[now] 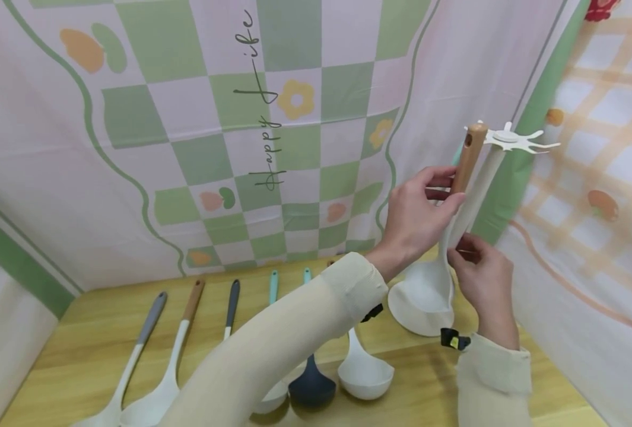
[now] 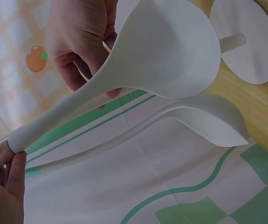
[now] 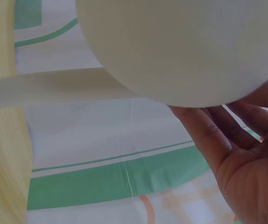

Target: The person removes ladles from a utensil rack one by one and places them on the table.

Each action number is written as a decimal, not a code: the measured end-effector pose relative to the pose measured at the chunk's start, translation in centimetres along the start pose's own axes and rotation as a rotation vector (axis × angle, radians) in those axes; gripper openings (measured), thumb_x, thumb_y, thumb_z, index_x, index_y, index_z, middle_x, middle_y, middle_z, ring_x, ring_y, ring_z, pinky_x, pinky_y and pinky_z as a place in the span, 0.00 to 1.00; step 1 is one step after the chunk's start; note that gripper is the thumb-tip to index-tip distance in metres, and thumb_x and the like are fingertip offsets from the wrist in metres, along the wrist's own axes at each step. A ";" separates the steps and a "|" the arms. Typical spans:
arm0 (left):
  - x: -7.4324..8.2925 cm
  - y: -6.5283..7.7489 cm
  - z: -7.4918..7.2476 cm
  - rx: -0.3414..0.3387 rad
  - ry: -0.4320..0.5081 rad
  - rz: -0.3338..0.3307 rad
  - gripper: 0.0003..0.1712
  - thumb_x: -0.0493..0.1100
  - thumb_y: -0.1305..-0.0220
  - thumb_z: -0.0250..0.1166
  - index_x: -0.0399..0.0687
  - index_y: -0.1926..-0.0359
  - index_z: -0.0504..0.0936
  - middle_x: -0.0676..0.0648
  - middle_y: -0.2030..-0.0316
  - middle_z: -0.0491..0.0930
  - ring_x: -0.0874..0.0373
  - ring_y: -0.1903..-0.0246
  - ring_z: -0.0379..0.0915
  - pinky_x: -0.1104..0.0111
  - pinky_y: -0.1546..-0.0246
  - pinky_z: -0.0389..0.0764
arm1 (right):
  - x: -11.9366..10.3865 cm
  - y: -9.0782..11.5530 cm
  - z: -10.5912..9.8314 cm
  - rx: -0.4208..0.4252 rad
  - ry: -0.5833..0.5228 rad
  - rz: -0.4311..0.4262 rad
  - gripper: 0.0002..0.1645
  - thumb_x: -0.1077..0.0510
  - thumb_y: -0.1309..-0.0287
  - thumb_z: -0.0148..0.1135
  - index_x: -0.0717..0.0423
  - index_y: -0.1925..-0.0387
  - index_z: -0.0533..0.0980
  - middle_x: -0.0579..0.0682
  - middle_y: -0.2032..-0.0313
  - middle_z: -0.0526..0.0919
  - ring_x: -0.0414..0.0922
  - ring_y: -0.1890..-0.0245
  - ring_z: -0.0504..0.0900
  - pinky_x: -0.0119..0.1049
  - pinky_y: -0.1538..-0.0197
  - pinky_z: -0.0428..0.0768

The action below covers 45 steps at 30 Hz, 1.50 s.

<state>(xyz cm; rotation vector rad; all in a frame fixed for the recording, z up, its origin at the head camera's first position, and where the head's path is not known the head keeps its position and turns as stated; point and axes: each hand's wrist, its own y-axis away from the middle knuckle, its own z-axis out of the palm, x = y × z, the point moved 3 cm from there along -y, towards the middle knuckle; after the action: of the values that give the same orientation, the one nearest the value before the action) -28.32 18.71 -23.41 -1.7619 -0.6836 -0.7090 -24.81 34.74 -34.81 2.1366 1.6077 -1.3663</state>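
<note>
My left hand (image 1: 419, 207) pinches the wooden handle of a white ladle (image 2: 171, 51), held upright with its bowl low. The ladle is close against a white utensil stand (image 1: 483, 184) with a round base and a ring of hooks on top. Lower down, my right hand (image 1: 483, 284) has its fingers curled at the stand's pole, beside the ladle's neck; the bowl hides part of those fingers in the right wrist view. A second white ladle (image 2: 213, 119) with a teal handle hangs on the stand's far side.
Several ladles lie in a row on the wooden table (image 1: 54, 350), among them a grey-handled ladle (image 1: 150, 317), a dark ladle (image 1: 313, 385) and a white ladle (image 1: 366, 376). My left sleeve covers some of them. A checked cloth (image 1: 187, 118) hangs behind the table.
</note>
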 end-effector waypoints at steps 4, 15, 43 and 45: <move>-0.3 0.4 -1.1 0.018 0.010 -0.029 0.18 0.41 0.39 0.70 0.51 0.47 0.82 0.56 0.58 0.86 0.77 0.66 0.78 0.87 0.65 0.78 | -0.4 0.0 0.7 -0.023 -0.006 0.001 0.23 0.52 0.35 0.61 0.60 0.43 0.78 0.61 0.51 0.84 0.45 0.55 0.82 0.12 0.64 0.71; -0.5 2.6 -5.2 -0.044 0.106 -0.054 0.20 0.40 0.39 0.70 0.50 0.46 0.80 0.52 0.56 0.86 0.73 0.64 0.79 0.82 0.64 0.81 | -1.0 0.0 2.0 -0.094 -0.025 0.035 0.30 0.41 0.35 0.60 0.57 0.41 0.76 0.59 0.48 0.82 0.39 0.55 0.81 0.16 0.67 0.74; -2.9 11.1 -32.9 0.257 -0.213 -0.042 0.21 0.35 0.42 0.71 0.43 0.47 0.81 0.46 0.56 0.86 0.61 0.61 0.83 0.71 0.64 0.87 | 0.7 0.5 0.5 -0.097 -0.036 0.130 0.40 0.40 0.39 0.63 0.62 0.35 0.70 0.18 0.67 0.69 0.12 0.69 0.69 0.14 0.71 0.73; -3.6 11.9 -35.0 0.267 -0.291 -0.053 0.21 0.36 0.41 0.71 0.44 0.46 0.81 0.47 0.56 0.85 0.64 0.62 0.83 0.74 0.66 0.86 | 0.7 0.6 0.5 -0.089 -0.039 0.130 0.40 0.40 0.39 0.63 0.63 0.36 0.70 0.16 0.68 0.69 0.11 0.70 0.69 0.13 0.71 0.73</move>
<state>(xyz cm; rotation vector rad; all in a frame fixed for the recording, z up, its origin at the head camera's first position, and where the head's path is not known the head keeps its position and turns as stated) -26.56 -18.40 -24.42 -1.6170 -0.9778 -0.3771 -24.60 34.73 -35.84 2.1095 1.4586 -1.2641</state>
